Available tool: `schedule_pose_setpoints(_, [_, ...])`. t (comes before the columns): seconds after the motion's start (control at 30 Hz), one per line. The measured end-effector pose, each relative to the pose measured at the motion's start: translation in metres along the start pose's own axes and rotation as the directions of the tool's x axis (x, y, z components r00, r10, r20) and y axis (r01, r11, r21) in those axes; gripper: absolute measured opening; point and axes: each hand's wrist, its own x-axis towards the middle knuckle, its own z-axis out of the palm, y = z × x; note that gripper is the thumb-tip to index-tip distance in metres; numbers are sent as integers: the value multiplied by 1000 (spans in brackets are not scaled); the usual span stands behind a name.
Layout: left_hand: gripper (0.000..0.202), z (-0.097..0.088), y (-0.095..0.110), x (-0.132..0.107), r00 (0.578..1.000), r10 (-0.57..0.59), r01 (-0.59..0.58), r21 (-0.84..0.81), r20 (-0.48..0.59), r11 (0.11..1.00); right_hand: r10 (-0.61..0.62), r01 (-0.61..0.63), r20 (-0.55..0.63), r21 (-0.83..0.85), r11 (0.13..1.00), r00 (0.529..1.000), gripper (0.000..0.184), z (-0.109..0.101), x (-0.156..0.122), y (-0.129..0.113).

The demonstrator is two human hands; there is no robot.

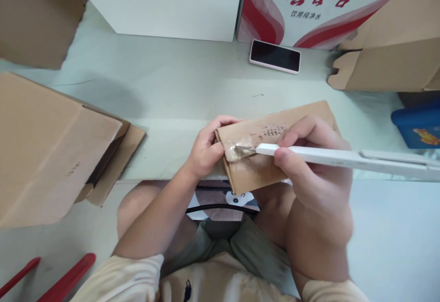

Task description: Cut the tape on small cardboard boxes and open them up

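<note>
Closest to the lens is my own cream shirt (220, 283) along the bottom edge, with my grey-green shorts (240, 247) just above it.

Quick count of what's around:
- One small cardboard box (271, 164), dead centre, held over the near edge of the table (172, 91).
- One white utility knife (343, 157), running off the right edge of the frame.
- Three other lots of brown cardboard. There's a big open box (51, 151) at the left, a flap (37, 18) in the upper left corner, and another box (388, 50) at the upper right.
- One phone (275, 56) lying face up with a dark screen, top centre.
- One red-and-white carton (309, 8) right behind the phone, and one plain white panel (165, 4) beside it.
- One blue thing (415, 125) at the right edge. I can't make out what it is.
- Two red strips (65, 279) in the bottom left corner.

Hands now. My left hand (206, 148) is clamped on the left end of the small box, with the fingers curled over the top edge and the thumb pressed on the front face. My right hand (309, 173) is closed tight round the knife handle, thumb and forefinger pinching it near the blade end. The blade tip sits on a pale scuffed patch (237, 151) at the box's left end, right next to my left thumb.

A bit of panda print (237, 197) peeks out under the box, just above my lap.
</note>
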Motion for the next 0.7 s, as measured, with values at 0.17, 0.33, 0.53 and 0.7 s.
schedule_pose_setpoints(0.17, [39, -1, -1, 0, 1000, -3, 3, 27, -4, 1000, -6, 6, -33, -7, 1000, 999, 19, 2, 1, 1])
schedule_pose_setpoints(0.33, [40, -2, -3, -1, 1000, 7, -7, 38, 1, 999, -6, 13, -108, 69, 998, 994, 21, 6, 3, 4])
schedule_pose_setpoints(0.53, [41, -2, -1, -2, 1000, -12, 12, 70, 5, 998, 0, 14, -131, 104, 994, 991, 22, 6, 3, 7])
schedule_pose_setpoints(0.7, [41, -2, 0, -2, 1000, -23, 24, 92, -10, 995, -10, 25, -137, 108, 994, 990, 21, 5, 2, 9])
